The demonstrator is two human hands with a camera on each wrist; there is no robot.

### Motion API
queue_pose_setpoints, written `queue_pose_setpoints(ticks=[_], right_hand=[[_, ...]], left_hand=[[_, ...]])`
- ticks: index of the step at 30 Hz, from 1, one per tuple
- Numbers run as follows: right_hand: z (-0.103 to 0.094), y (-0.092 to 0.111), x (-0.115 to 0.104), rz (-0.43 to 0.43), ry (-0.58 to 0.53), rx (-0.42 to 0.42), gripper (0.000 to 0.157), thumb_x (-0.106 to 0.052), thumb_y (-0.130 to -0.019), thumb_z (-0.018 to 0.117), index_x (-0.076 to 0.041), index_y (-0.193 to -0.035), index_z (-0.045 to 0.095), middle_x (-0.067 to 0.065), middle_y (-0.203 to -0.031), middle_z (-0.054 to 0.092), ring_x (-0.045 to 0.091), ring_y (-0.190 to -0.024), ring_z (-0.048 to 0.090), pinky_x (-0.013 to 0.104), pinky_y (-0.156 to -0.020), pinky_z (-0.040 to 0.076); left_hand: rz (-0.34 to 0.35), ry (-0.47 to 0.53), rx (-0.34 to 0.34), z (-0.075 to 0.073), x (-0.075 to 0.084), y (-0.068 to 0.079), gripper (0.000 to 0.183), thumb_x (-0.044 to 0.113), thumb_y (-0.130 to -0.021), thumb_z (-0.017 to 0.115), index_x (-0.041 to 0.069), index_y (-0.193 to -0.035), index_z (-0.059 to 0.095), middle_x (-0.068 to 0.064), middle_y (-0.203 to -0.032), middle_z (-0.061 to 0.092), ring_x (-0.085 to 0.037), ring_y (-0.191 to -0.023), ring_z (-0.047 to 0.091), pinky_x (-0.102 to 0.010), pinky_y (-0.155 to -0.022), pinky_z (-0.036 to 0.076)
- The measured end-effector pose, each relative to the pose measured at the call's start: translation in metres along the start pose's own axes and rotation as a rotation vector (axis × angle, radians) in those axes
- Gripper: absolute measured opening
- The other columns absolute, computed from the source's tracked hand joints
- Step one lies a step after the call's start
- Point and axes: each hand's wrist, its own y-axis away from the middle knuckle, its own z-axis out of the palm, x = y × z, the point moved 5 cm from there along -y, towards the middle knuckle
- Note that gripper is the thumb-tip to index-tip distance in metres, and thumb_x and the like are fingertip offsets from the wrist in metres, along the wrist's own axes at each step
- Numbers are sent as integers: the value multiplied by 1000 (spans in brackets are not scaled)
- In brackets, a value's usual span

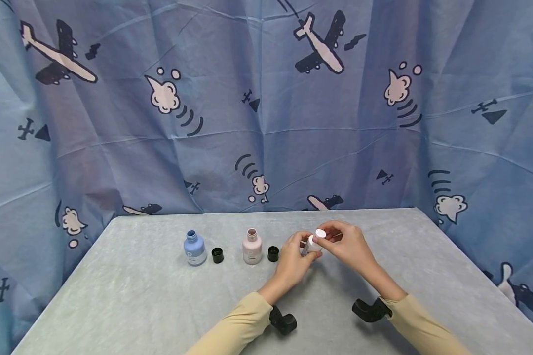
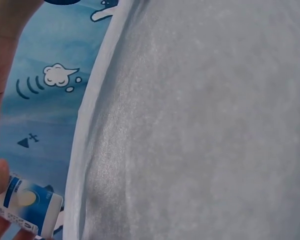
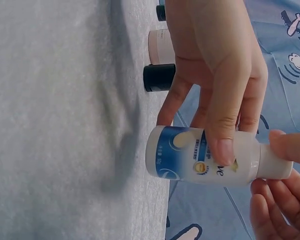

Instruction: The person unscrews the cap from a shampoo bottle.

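Observation:
My left hand (image 1: 290,262) grips a small white bottle with a blue label (image 3: 187,152) round its body, tilted above the table. The thumb of that hand lies across the label in the right wrist view. At the neck of the bottle, my right hand (image 1: 348,245) pinches the white cap (image 3: 276,162) between thumb and fingers. Only the lower part of the labelled bottle (image 2: 30,202) shows in the left wrist view, at the bottom left corner.
Left of my hands stand an uncapped pink bottle (image 1: 252,249) and an uncapped blue bottle (image 1: 195,250). A black cap (image 1: 273,254) sits right of the pink one, another black cap (image 1: 217,255) right of the blue one. A patterned curtain (image 1: 222,108) hangs behind the table (image 1: 129,296).

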Motion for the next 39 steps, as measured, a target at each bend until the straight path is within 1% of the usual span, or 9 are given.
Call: queue_pose_setpoints(ticks=[11, 15, 21, 24, 28, 31, 34, 37, 39], right_hand=[[0, 0, -5, -26, 24, 12, 22, -14, -78, 79, -6, -97, 71, 6, -85, 68, 13, -72, 65, 19, -65, 54], [2, 1, -5, -39, 23, -8, 22, -14, -79, 78, -5, -98, 71, 7, -89, 69, 15, -75, 67, 21, -66, 55], [4, 1, -4, -113, 0, -53, 25, -9, -81, 76, -2, -104, 71, 9, -97, 70, 15, -80, 66, 28, -72, 57], [5, 1, -4, -139, -31, -78, 26, -6, -82, 74, -2, -106, 70, 9, -100, 69, 16, -82, 66, 30, -74, 58], [7, 1, -5, -179, -93, -129, 28, 0, -83, 71, -1, -111, 69, 12, -107, 68, 23, -91, 67, 36, -79, 57], [8, 1, -6, -186, -131, -161, 30, 2, -85, 68, -1, -115, 67, 14, -112, 66, 28, -97, 66, 39, -82, 56], [10, 0, -5, -161, -143, -170, 32, -5, -87, 68, -1, -119, 64, 15, -115, 66, 29, -99, 66, 41, -83, 56], [11, -1, -2, -99, -158, -155, 35, -13, -87, 70, -2, -120, 63, 17, -116, 66, 29, -99, 66, 40, -83, 56], [11, -2, 0, -45, -168, -134, 36, -17, -86, 72, -5, -120, 63, 16, -115, 67, 28, -98, 66, 35, -82, 56]], left_hand=[[14, -17, -14, 0, 1, 2, 38, 21, -85, 73, 11, -119, 61, -6, -110, 66, -16, -96, 63, -17, -71, 46], [17, -12, -44, -1, 0, 3, 38, 20, -87, 71, 11, -121, 60, -6, -114, 65, -18, -99, 62, -18, -74, 46], [31, -17, -79, -4, -2, 3, 40, 18, -88, 69, 10, -125, 58, -7, -118, 63, -19, -102, 61, -22, -79, 48], [26, 2, -97, -5, -4, 3, 40, 18, -88, 69, 11, -126, 57, -7, -120, 62, -20, -105, 60, -25, -83, 48], [3, 45, -113, -6, -8, 4, 42, 19, -88, 69, 10, -127, 56, -8, -121, 61, -20, -105, 60, -27, -84, 49], [-16, 60, -92, -8, -10, 4, 43, 20, -86, 71, 9, -125, 58, -7, -119, 63, -19, -102, 61, -28, -83, 50], [-41, 60, -47, -10, -12, 4, 42, 21, -83, 76, 10, -121, 61, -6, -113, 66, -16, -97, 61, -26, -80, 50], [-63, 49, 8, -12, -13, 4, 42, 23, -78, 80, 13, -115, 64, -4, -105, 67, -12, -92, 62, -22, -76, 48], [-68, 38, 37, -13, -13, 4, 42, 25, -75, 82, 14, -113, 65, -3, -101, 68, -10, -90, 62, -19, -74, 46]])
